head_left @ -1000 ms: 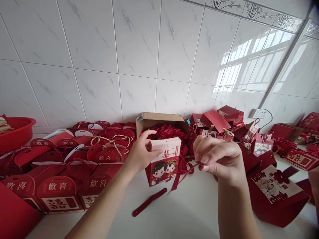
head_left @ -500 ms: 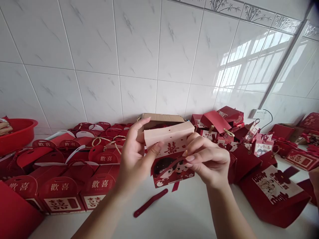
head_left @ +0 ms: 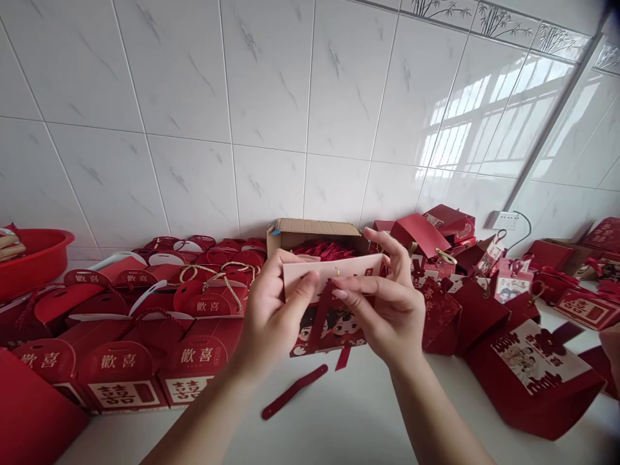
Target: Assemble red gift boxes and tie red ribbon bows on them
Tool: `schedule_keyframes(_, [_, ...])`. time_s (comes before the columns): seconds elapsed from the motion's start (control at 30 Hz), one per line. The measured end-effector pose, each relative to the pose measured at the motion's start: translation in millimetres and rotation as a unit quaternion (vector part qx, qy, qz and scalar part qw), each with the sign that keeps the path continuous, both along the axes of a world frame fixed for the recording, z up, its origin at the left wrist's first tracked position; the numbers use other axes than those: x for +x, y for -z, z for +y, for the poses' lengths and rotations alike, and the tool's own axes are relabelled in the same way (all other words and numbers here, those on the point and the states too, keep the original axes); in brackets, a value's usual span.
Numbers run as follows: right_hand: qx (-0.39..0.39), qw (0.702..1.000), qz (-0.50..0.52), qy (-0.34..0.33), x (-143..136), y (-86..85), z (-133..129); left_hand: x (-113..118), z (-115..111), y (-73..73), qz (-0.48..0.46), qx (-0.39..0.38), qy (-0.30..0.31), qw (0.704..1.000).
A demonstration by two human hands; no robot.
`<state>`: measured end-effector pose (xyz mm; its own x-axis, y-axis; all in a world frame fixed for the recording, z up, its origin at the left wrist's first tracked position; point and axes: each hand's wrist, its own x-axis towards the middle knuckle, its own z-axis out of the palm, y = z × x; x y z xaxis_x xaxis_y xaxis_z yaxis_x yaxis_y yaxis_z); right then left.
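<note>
Between my hands is a small gift box (head_left: 349,326), red with cartoon figures below and a pale pink flap above. My left hand (head_left: 271,316) grips its left side, the thumb lying across the pink flap. Thumb and fingers of my right hand (head_left: 392,310) pinch the upper end of a dark red strap (head_left: 318,323) against the flap, with the other fingers raised. A small brass-coloured fastener (head_left: 338,272) sticks up at the flap just above the pinch. The box's right side is partly hidden by my right hand. Below, a loose red strap (head_left: 294,392) lies on the white table (head_left: 314,439).
Red gift boxes (head_left: 121,368) stand in rows at the left, some with rope handles. Behind my hands sits a cardboard carton (head_left: 314,226) holding red ribbon-like pieces. More red boxes (head_left: 537,381) are piled at the right. A red basin (head_left: 53,255) is far left, against a tiled wall.
My right hand has moved left and up with the strap, from the box's right side to the middle of the flap. The pink flap has tilted, so less of its printed face shows.
</note>
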<state>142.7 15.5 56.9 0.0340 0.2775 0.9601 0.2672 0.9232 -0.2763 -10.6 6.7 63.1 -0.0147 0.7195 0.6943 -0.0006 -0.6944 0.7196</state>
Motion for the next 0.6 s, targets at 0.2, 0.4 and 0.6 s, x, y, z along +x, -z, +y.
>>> schedule_keyframes(0.2, [-0.009, 1.0, -0.003, -0.012, -0.9, -0.6, 1.1, -0.2, -4.9, -1.6, 0.042, 0.075, -0.047, 0.995])
schedule_keyframes(0.4, [-0.004, 1.0, 0.002, -0.015, -0.9, 0.3, -0.3, -1.8, -1.4, -1.8, 0.067, 0.125, -0.057, 0.988])
schedule_keyframes(0.6, [-0.005, 0.999, 0.042, -0.023, -0.2, 0.5, -0.7, -1.8, 0.6, 2.5, 0.072, 0.151, -0.003, 0.986])
